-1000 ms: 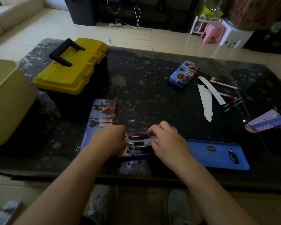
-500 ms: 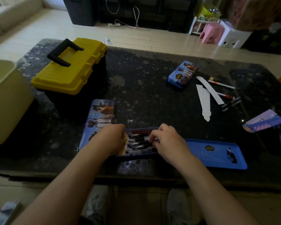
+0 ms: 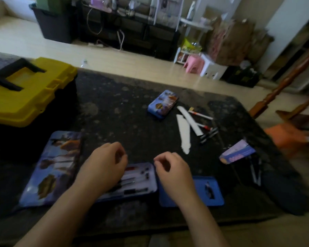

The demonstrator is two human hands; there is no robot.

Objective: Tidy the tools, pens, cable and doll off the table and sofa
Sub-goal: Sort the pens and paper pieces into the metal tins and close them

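I see both hands over the near edge of the dark stone table (image 3: pixel 114 111). My left hand (image 3: pixel 103 168) sits above the open pencil tin (image 3: pixel 150 182), covering its left part, and my right hand (image 3: pixel 173 172) is just right of the tin. The fingers of both hands are loosely curled, with nothing visible in them, though the picture is blurred.

The tin holds several pens (image 3: pixel 137 177) lying side by side. Its picture-printed lid (image 3: pixel 50 168) lies flat to the left, and a blue tray (image 3: pixel 210 191) lies to the right.

Farther out lie a small closed tin (image 3: pixel 162 104), two white strips (image 3: pixel 184 134), a white pen (image 3: pixel 201 115), a red-tipped pen (image 3: pixel 206 127) and two black markers (image 3: pixel 209 134). A purple card (image 3: pixel 237 153) lies near the right edge. The yellow-lidded toolbox (image 3: pixel 29 97) stands closed at the far left.
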